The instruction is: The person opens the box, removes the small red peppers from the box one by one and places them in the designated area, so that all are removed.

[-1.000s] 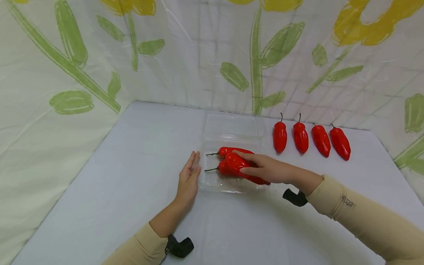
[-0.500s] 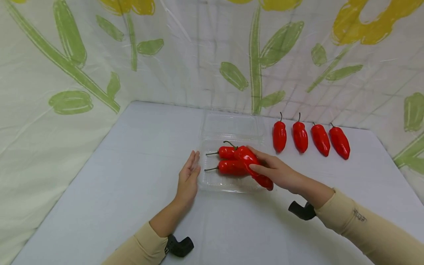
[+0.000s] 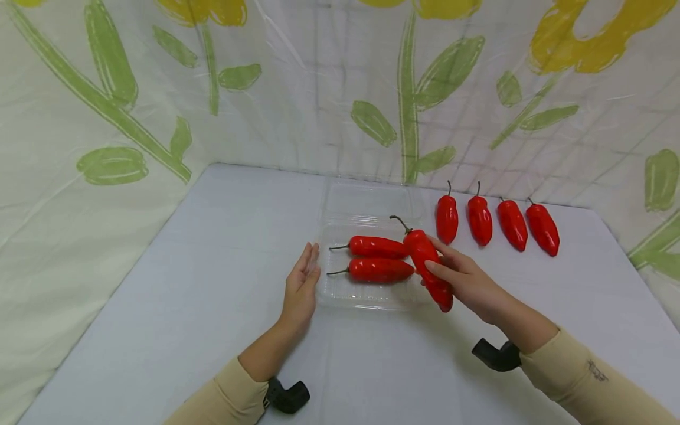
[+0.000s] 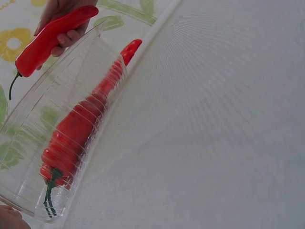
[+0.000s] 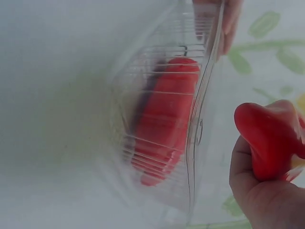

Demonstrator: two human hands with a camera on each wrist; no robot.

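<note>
My right hand (image 3: 462, 280) grips a red chili pepper (image 3: 428, 264), its green stem pointing up and left, above the right side of a clear plastic clamshell box (image 3: 372, 300). Inside the box two red peppers lie side by side, the rear pepper (image 3: 376, 247) and the front pepper (image 3: 380, 270), stems to the left. Against the box's left wall my left hand (image 3: 301, 292) stands with fingers straight. The held pepper (image 4: 50, 43) is raised above the box rim in the left wrist view. Through the ribbed wall the right wrist view shows a pepper (image 5: 167, 114) in the box.
The box's clear lid (image 3: 374, 199) lies folded back behind it. Several red peppers stand in a row at the back right, among them the leftmost pepper (image 3: 447, 219) and the rightmost pepper (image 3: 543, 229). A flowered curtain (image 3: 297, 106) hangs along the table's back edge.
My right hand has lifted a pepper off the two in the box and carried it rightward, turning it more upright. The left hand has stayed in place.
</note>
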